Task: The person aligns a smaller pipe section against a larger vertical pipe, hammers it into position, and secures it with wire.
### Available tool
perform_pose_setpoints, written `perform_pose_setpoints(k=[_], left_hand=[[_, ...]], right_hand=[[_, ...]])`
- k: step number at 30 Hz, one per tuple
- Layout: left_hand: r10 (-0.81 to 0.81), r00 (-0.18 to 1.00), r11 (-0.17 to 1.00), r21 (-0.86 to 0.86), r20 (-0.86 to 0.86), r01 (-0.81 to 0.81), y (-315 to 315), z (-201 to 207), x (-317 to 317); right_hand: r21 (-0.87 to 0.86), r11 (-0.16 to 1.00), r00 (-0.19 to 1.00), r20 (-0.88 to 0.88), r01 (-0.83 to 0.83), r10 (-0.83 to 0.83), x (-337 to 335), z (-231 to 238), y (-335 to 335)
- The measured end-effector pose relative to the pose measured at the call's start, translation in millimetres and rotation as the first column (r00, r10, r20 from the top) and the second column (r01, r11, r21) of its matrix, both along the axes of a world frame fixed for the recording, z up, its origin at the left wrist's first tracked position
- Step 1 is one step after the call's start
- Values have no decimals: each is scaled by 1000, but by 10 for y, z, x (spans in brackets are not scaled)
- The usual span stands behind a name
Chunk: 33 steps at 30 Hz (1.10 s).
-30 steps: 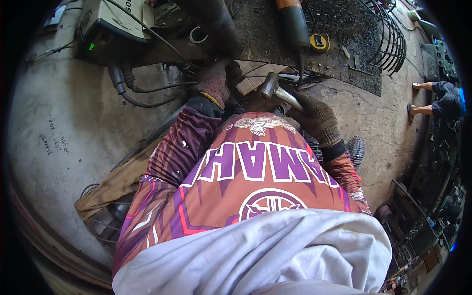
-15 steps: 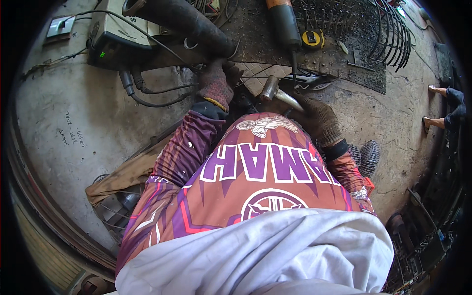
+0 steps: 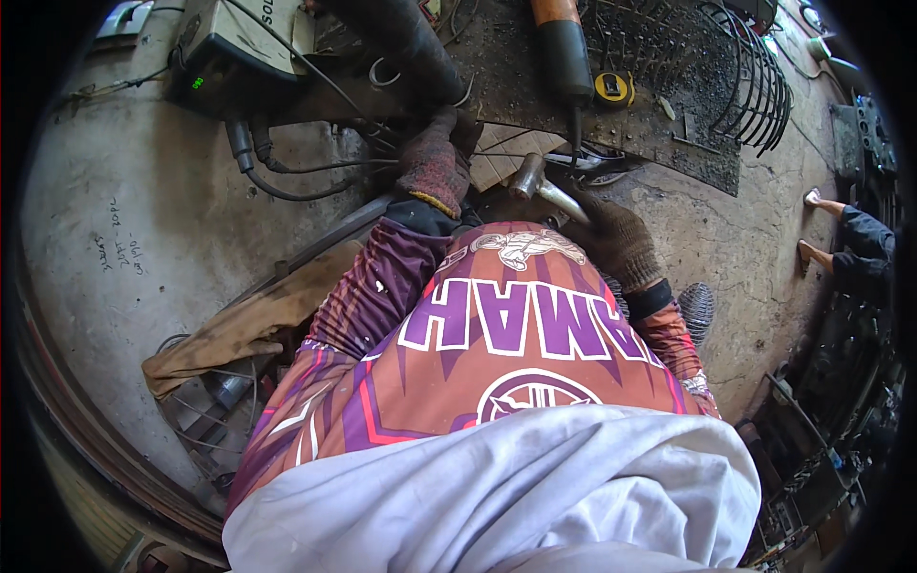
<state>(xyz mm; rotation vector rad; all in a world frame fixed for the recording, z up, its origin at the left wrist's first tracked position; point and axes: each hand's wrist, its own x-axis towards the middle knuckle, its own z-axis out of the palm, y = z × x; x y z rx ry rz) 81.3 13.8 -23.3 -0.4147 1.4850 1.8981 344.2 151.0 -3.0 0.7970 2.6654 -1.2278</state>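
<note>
My right hand [image 3: 616, 234], in a dark brown knit glove, is closed round the handle of a hammer [image 3: 527, 179], whose metal head points up and to the left in front of my shirt. My left hand [image 3: 435, 172], in a reddish-grey glove, is closed at the near edge of the workbench [image 3: 659, 134], just below the end of a thick dark pipe [image 3: 396, 43]. What its fingers grip is hidden. A thin curved hook of metal [image 3: 467, 92] shows beside the pipe end. A pale curved metal piece [image 3: 383, 73] lies left of the pipe.
On the bench are an orange-and-black power tool [image 3: 562, 53], a yellow tape measure [image 3: 612, 89] and several curved black rods [image 3: 759, 95]. A welding machine [image 3: 229, 53] with cables stands at the left. Brown cloth [image 3: 253, 320] lies lower left. Another person's legs [image 3: 850, 234] show far right.
The whole view has shifted slightly. My right hand still holds the hammer near the same spot, and my left hand stays by the pipe end.
</note>
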Motion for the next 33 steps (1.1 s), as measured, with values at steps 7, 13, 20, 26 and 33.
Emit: perform_pose_setpoints(k=[7,13,20,26,33], left_hand=[[-26,999,991,-134,-46,19,62,225,27],[113,980,987,97,163,-130,117,335,108],[58,995,988,141,84,-69,69,314,107],[43,985,970,231,167,-81,34,449,110],[96,993,992,91,-73,-89,46,359,125]], right_hand=[[12,999,998,57,-34,33,-107,172,-84],[-31,999,996,90,-14,17,-163,263,-110],[-16,1000,997,76,-18,20,-156,211,-140],[28,998,994,97,-52,49,-218,229,-147],[66,997,993,110,-42,35,-207,228,-119]])
